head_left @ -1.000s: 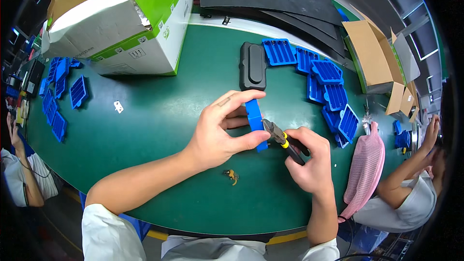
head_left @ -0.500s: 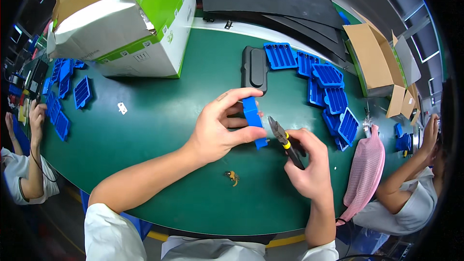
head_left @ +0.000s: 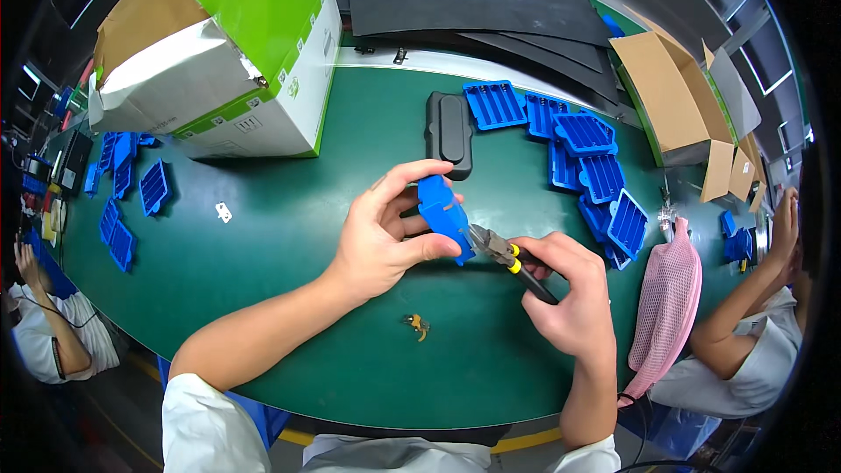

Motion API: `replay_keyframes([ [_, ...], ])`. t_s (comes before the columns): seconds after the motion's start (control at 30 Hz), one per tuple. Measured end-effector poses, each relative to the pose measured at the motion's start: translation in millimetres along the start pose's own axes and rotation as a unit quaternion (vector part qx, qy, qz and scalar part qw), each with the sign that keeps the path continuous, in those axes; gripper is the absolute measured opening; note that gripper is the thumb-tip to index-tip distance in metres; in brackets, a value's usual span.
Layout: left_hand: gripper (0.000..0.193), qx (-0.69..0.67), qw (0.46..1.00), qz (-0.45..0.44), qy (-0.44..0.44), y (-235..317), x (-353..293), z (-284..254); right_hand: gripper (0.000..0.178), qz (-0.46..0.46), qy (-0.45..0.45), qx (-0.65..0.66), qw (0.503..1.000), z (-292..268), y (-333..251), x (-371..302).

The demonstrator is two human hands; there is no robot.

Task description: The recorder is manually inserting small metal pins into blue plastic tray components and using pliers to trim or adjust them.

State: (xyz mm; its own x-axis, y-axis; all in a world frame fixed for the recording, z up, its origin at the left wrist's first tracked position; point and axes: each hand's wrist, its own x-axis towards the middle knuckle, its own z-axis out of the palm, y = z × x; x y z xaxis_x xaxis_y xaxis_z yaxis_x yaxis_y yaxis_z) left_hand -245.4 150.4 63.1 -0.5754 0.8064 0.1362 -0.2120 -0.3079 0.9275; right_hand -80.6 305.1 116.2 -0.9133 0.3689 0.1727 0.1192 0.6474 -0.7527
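Observation:
My left hand (head_left: 372,228) grips a blue plastic tray (head_left: 444,215) by its edges, thumb on the near side and fingers on the far side. My right hand (head_left: 569,293) is wrapped round black-handled pliers (head_left: 498,248) with yellow bands. Their jaws touch or nearly touch the tray's lower right edge; I cannot tell what lies between them. On the green table (head_left: 333,359) below rests a small heap of brass-coloured metal pieces (head_left: 419,326). A dark grey oblong case (head_left: 449,136) lies just beyond the tray.
Several blue slotted trays (head_left: 600,177) are piled at the right, others (head_left: 154,187) at the left. A green-and-white carton (head_left: 263,96) stands back left, an open brown carton (head_left: 670,101) back right. A pink mesh pouch (head_left: 666,298) lies near a co-worker's arm (head_left: 745,298). Another person sits left.
The blue tray has tilted, showing more of its face. The pliers' jaws have come over to its lower edge. The view has shifted slightly, and the person at left has moved a hand.

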Motion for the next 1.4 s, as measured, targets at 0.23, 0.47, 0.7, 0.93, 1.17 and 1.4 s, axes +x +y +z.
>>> replay_keyframes([
  [0.23,0.072,0.001,1.0,0.001,0.0,-1,0,-1,0.047,0.007,-0.011,-0.007,1.0,0,1,-1],
  [0.47,0.071,0.011,1.0,0.013,0.001,-3,-1,-1,0.044,0.002,-0.031,-0.022,0.999,-1,1,-2],
  [0.7,0.07,0.025,0.999,-0.004,0.02,2,-2,4,0.041,0.006,-0.03,-0.024,0.999,-1,-1,-3],
  [0.93,0.063,0.038,0.999,-0.013,0.02,6,-1,1,0.042,0.033,-0.033,-0.005,0.999,2,-4,-3],
  [1.17,0.067,-0.004,0.999,-0.006,0.034,-1,-2,0,0.045,0.02,-0.029,-0.003,0.999,-3,1,-1],
  [1.4,0.069,-0.028,0.997,0.025,0.067,-8,2,-4,0.047,0.026,-0.047,-0.019,0.998,-8,2,0],
])
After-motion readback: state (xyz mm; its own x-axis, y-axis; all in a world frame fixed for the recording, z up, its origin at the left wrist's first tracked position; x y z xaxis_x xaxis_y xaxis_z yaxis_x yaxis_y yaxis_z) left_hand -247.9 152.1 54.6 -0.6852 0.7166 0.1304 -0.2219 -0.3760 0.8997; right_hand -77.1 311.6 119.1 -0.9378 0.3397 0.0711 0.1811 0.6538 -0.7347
